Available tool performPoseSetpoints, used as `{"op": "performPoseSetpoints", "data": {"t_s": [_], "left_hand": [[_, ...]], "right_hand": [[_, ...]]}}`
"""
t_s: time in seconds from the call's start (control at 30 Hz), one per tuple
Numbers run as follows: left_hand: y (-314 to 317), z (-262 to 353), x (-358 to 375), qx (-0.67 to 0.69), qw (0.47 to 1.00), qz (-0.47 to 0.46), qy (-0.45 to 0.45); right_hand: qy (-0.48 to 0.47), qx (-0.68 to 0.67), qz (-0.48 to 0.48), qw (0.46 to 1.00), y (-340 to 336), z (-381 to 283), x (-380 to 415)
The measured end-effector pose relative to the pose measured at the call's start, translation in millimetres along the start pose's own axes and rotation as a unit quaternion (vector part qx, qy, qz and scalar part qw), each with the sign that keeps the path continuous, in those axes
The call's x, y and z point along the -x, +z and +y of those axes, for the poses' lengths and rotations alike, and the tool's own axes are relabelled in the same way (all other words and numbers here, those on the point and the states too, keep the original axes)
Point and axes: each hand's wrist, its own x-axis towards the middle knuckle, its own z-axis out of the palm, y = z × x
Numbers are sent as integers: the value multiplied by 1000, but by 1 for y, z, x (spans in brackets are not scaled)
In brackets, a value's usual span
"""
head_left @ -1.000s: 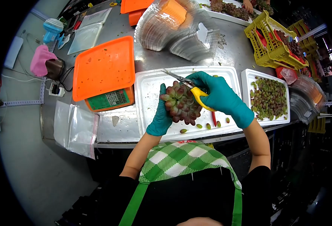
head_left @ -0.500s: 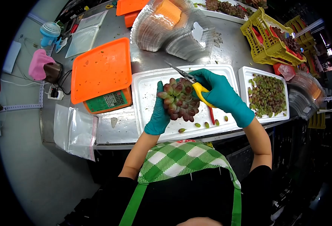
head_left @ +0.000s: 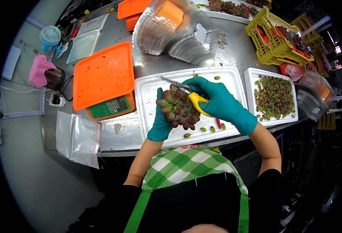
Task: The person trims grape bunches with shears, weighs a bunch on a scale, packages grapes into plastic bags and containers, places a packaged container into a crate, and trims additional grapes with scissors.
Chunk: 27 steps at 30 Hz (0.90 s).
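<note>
Place: packing workshop | Signs: orange scale [head_left: 105, 73], stacked clear containers [head_left: 194, 44], yellow crate [head_left: 280, 49], metal table [head_left: 151, 62]

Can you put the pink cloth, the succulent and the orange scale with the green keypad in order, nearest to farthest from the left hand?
In the head view, from the left hand:
1. Succulent: held right in that hand.
2. Orange scale: off to the hand's left.
3. Pink cloth: farther left, beyond the scale.

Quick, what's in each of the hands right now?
Left hand: holding the plump-leaved plant, some fingers hidden behind it.
Right hand: closed around the yellow-handled scissors.
</note>
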Motion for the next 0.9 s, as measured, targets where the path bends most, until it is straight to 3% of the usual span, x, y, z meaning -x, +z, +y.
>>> {"op": "performPoseSetpoints", "data": {"t_s": [0.03,0.07,0.17,0.23,0.3,0.37,0.47,0.6,0.7,0.8,0.9], "left_hand": [[-2,0,0,14,1000,-19,-8],[0,-3,-2,-14,999,18,45],[0,-4,-3,140,978,-149,44],[-2,-2,4,158,984,-54,57],[-11,2,2,77,988,-104,87],[-15,6,2,68,987,-115,84],[-17,10,4,78,988,-115,71],[-16,10,5,79,988,-118,53],[-15,12,5,75,989,-119,43],[-14,13,6,74,989,-119,38],[-14,14,6,75,990,-118,34]], "right_hand": [[33,-22,-3,999,0,-3,1],[6,-31,9,999,0,-5,3],[-64,-9,43,997,-7,-13,9],[-90,71,63,991,-20,-15,15],[-179,292,83,936,-35,-15,20],[-169,472,58,863,-43,-21,31],[-170,558,15,812,-46,-35,41],[-234,614,23,754,-42,-37,45],[-215,635,-4,742,-42,-43,45],[-165,613,-53,771,-41,-35,43],[-174,626,-61,758,-41,-39,42]]}}
